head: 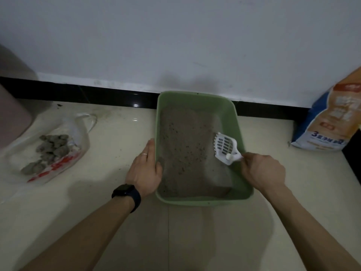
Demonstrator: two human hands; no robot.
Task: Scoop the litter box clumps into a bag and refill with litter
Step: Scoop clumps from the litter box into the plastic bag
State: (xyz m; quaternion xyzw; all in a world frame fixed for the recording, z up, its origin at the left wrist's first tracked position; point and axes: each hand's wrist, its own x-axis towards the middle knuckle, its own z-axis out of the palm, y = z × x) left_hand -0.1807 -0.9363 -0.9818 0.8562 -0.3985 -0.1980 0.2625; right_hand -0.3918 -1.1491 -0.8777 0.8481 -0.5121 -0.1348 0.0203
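Observation:
A green litter box [242,137] sits on the tiled floor against the wall, with grey-brown litter [183,151] covering most of its bottom and a bare strip along the right side. My left hand [145,170] rests on the box's left rim, fingers straight along the outside and thumb hooked over the edge. My right hand [261,170] grips the handle of a white slotted scoop [224,147], whose head lies inside the box by the right wall. A clear plastic bag [64,165] with red print lies on the floor at left, holding several grey clumps [52,149].
A blue and orange litter sack [328,122] leans against the wall at the right. A pinkish-grey bin [13,118] stands at the far left. A black skirting board [97,94] runs along the wall. Loose grains dot the floor near the bag.

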